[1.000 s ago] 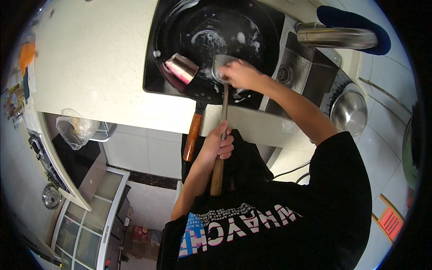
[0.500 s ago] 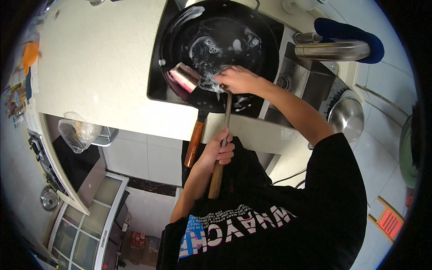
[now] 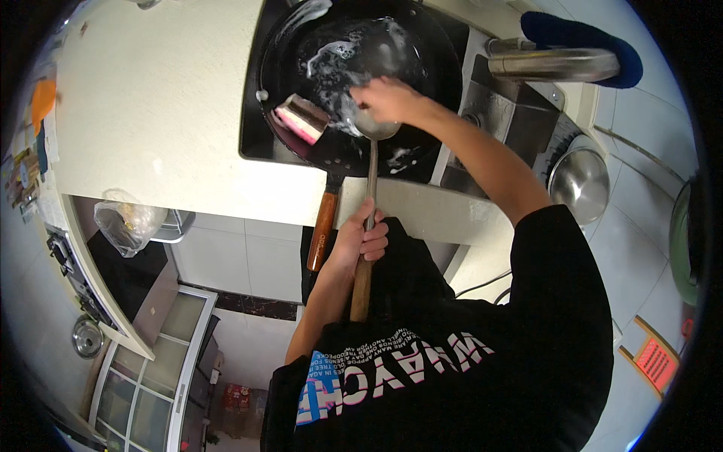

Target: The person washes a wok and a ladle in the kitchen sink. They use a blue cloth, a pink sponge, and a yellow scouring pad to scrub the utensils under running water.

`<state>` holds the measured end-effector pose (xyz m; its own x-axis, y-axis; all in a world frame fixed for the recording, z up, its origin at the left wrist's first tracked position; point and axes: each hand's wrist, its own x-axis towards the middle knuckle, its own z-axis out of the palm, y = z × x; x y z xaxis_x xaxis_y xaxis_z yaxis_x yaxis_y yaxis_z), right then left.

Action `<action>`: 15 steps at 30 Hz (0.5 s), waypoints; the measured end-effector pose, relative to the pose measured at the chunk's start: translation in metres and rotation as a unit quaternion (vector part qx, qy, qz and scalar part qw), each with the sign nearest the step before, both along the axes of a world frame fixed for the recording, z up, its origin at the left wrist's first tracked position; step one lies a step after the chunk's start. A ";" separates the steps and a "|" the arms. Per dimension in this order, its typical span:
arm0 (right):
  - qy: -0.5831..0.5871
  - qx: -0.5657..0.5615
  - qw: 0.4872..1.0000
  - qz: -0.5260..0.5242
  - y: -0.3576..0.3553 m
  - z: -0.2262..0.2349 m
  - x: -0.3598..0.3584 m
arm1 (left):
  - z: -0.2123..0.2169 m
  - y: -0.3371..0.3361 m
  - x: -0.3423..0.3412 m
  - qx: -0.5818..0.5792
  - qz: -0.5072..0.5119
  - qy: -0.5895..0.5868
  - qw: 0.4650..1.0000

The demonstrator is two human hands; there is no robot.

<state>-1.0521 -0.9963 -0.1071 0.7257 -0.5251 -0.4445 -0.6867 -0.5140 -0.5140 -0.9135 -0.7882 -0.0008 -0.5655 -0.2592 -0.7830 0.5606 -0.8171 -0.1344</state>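
My left hand (image 3: 362, 235) is wrapped round the long handle of a metal ladle (image 3: 374, 169), whose lower grip is wood. The ladle's bowl lies over a large black wok (image 3: 437, 56) holding sudsy water. My right hand (image 3: 389, 101) is closed at the bowl's edge, partly covering it; what its fingers pinch, if anything, is hidden. A pink and white sponge (image 3: 303, 118) with a dark strip rests inside the wok's near-left wall. The wok's wooden handle (image 3: 322, 232) points towards me, left of the ladle.
The wok sits over a dark sink. To its right are a metal faucet (image 3: 553, 65) with a dark blue cloth (image 3: 544, 29) behind it, and a steel basin (image 3: 580, 184). The pale countertop (image 3: 151, 113) stretches left. A plastic bag (image 3: 129, 224) hangs below the counter's left part.
My right hand has shifted slightly away from me and left, so more of the ladle's bowl shows. My left hand still grips the handle. The whole view has moved a little.
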 end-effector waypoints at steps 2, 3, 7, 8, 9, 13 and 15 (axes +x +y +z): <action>0.050 -0.043 0.997 0.038 -0.001 0.000 -0.004 | -0.002 0.001 0.000 -0.006 0.004 0.004 1.000; 0.076 -0.040 0.996 0.038 0.001 0.008 -0.007 | -0.005 0.001 0.002 -0.008 0.008 0.011 1.000; -0.019 -0.019 0.996 0.084 0.024 0.003 -0.016 | -0.010 0.003 -0.001 -0.022 0.020 0.018 0.999; -0.023 -0.028 0.999 0.038 0.020 -0.004 -0.022 | -0.011 -0.001 -0.001 -0.024 0.017 0.007 1.000; -0.029 -0.036 0.999 -0.007 0.009 -0.001 -0.021 | -0.011 -0.004 -0.001 -0.025 0.016 -0.006 1.000; 0.013 0.009 0.999 0.045 0.020 0.001 -0.013 | -0.015 -0.007 -0.002 -0.022 0.036 0.007 0.999; 0.058 0.030 0.998 0.026 0.009 0.004 -0.010 | -0.013 -0.005 -0.002 -0.020 0.043 0.016 0.999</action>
<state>-1.0618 -0.9872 -0.1029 0.6937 -0.4576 -0.5562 -0.7161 -0.5212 -0.4643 -0.9150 -0.7928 -0.0142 -0.5639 -0.3386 -0.7532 0.6243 -0.7718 -0.1204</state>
